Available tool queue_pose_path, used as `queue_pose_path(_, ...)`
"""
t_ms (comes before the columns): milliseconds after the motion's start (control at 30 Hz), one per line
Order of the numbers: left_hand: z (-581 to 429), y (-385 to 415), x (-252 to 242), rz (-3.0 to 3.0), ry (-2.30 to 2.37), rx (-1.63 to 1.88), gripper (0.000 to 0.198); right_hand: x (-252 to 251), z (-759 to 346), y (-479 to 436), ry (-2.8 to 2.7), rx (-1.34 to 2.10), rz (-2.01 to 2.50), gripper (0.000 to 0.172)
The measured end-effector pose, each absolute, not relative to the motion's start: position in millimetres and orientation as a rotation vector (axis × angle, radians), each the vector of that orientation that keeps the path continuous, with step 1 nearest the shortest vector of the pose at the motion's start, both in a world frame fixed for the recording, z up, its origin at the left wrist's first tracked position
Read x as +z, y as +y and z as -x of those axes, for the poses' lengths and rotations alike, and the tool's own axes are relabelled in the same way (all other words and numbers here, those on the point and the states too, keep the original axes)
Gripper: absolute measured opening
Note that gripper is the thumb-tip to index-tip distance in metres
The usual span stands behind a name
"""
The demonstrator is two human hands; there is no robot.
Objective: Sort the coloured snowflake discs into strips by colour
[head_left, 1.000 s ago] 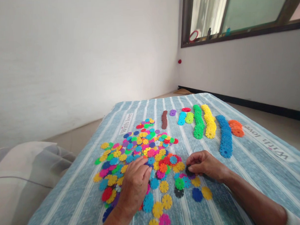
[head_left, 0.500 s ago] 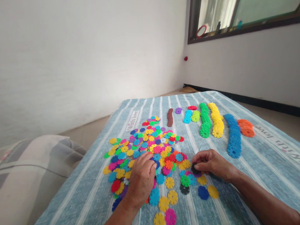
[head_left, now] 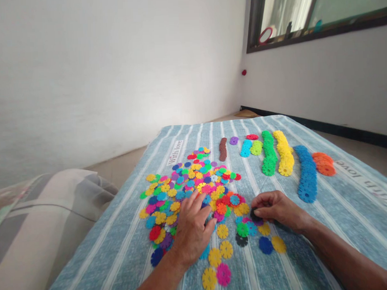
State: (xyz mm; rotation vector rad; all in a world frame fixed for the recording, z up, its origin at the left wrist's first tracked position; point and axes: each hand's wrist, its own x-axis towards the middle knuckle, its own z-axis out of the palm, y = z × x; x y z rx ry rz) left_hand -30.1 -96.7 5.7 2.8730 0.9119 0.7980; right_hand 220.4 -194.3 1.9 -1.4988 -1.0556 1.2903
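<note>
My left hand [head_left: 195, 229] lies over the mixed pile of notched plastic discs [head_left: 165, 188], its fingers apart and touching the pieces; I see nothing held in it. My right hand [head_left: 275, 207] pinches a black disc [head_left: 255, 214] between thumb and fingers, low over the right side of the pile. Under and beside it are a green disc [head_left: 242, 229], a dark blue disc [head_left: 266, 245] and a yellow disc [head_left: 278, 244]. Another black disc [head_left: 241, 239] lies flat just in front. Toward me rest a pink disc [head_left: 224, 274] and a yellow one beside it.
Sorted overlapping rows lie farther off: brown [head_left: 223, 149], green [head_left: 268, 155], yellow [head_left: 284, 154], blue [head_left: 306, 175] and orange [head_left: 323, 163], with short purple, red, light blue and lime groups. A striped cloth [head_left: 121, 245] covers the table. A fabric-covered shape [head_left: 59, 209] stands at left.
My left hand has spread its fingers and shifted slightly right over the pile. My right hand keeps its pinch on the black disc. The whole view has shifted a little.
</note>
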Motion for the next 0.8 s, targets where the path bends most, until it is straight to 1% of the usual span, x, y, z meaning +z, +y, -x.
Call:
queue_pose_path(167, 27.7, -101.7, 9.0, -2.867, 0.940, 0.701, 0.013, 2.0, -219.6, -194.4, -1.046, 1.289, 1.482, 0.016)
queue_pose_path(667, 19.5, -107.3, 8.3, -2.831, 0.853, 0.685, 0.014, 8.8, -215.5, -194.4, -0.988, 1.314, 1.439, 0.015)
queue_pose_path(800, 18.5, -105.1, 1.5, -2.772, 0.804, 0.761, 0.015, 9.1, -214.9, -194.5, -0.984, 1.318, 1.437, 0.015)
